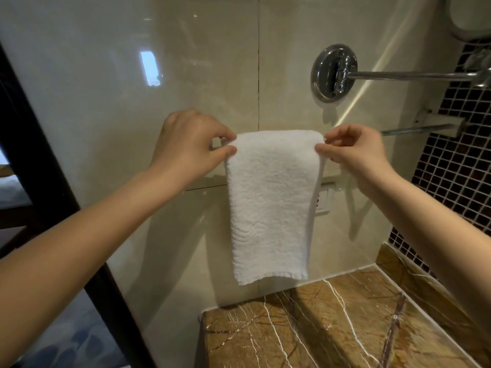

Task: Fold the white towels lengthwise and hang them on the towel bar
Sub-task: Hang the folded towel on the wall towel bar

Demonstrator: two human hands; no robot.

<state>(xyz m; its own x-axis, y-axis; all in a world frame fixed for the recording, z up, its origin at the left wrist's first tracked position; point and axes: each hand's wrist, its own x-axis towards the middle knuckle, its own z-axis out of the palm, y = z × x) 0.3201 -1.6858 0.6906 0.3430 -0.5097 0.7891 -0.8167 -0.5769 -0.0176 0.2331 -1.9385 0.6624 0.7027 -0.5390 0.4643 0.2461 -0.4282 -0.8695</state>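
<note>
A folded white towel (271,205) hangs draped over the towel bar (417,129), which runs along the cream tiled wall and shows only to the right of my hands. My left hand (188,144) pinches the towel's top left edge between thumb and forefinger. On the other side, my right hand (356,152) pinches the top right edge the same way. The towel's lower hem ends just above the counter. Under the towel and my hands the bar is hidden.
A brown veined marble counter (332,320) lies below. A chrome wall mount with a long arm (334,73) sticks out to the right above the bar. Dark mosaic tile (457,166) covers the right wall. A wall socket (325,199) peeks from behind the towel. A dark door frame (39,144) stands at left.
</note>
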